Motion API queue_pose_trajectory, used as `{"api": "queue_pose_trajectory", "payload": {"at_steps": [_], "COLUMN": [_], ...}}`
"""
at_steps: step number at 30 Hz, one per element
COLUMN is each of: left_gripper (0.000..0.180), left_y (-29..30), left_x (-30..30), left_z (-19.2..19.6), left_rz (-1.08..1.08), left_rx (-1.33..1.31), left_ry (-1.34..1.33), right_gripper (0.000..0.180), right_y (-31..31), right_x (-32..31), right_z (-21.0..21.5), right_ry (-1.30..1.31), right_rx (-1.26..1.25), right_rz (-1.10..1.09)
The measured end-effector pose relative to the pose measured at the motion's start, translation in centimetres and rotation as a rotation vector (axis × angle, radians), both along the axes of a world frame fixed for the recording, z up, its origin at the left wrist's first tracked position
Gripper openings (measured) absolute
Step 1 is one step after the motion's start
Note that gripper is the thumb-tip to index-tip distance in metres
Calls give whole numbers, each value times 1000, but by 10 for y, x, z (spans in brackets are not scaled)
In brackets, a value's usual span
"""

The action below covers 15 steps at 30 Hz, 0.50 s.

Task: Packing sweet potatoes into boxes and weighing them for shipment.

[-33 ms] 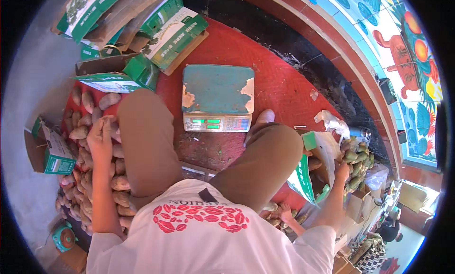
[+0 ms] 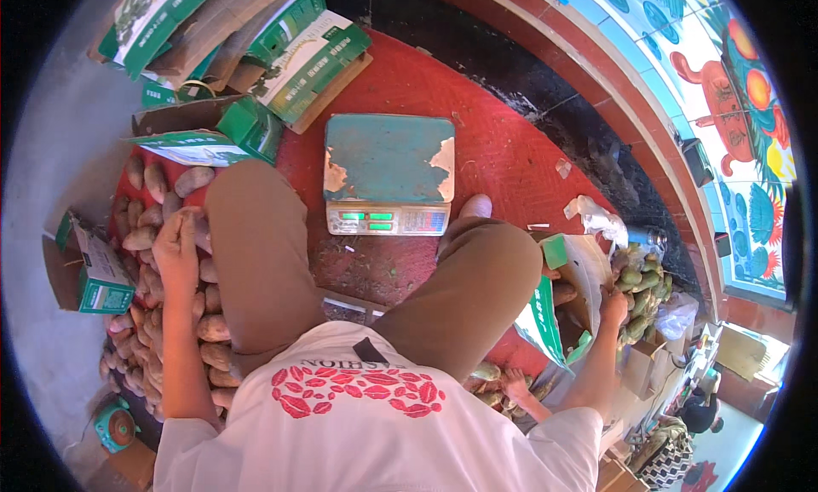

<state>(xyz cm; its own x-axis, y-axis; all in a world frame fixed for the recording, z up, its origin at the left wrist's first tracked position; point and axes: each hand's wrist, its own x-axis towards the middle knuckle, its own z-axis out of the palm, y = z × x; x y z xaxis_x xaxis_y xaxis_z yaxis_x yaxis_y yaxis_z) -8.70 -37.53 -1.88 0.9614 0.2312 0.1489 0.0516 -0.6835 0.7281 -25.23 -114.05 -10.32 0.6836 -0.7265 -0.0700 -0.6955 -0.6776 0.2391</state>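
Vs. the earlier frame, only the view slid slightly. Tuber pile (image 2: 214, 328) lies L, open carton (image 2: 586, 269) R, scale (image 2: 389, 164) ahead betw. them. Hands well apart: L hand (image 2: 176, 241) bunched over pile, R hand (image 2: 613, 306) at carton's edge; can't tell if either grips. Step's prob. carton-handling; next move needs a firm rim hold.

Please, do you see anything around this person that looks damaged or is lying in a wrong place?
Yes. The weighing scale looks damaged: its blue-green top has pale, worn patches at the left and right edges. Also, small pale scraps lie on the red floor, looking like litter.
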Motion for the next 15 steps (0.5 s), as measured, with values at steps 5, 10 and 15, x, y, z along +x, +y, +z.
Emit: {"api": "queue_pose_trajectory", "payload": {"at_steps": [5,10,15], "left_gripper": [22,20,19], "left_y": [10,28,48], "left_x": [13,26,29], "left_z": [-15,-28,-26], "left_rz": [-26,-27,96], "left_rx": [85,192,316], "left_ry": [43,-36,5], "right_gripper": [48,51,48], "right_y": [4,-43,-122], "right_x": [-15,-62,-177], "right_z": [16,8,-28], "right_ry": [-89,64,103], "right_rx": [8,-29,-70], "right_rz": [29,-184,-56]}}
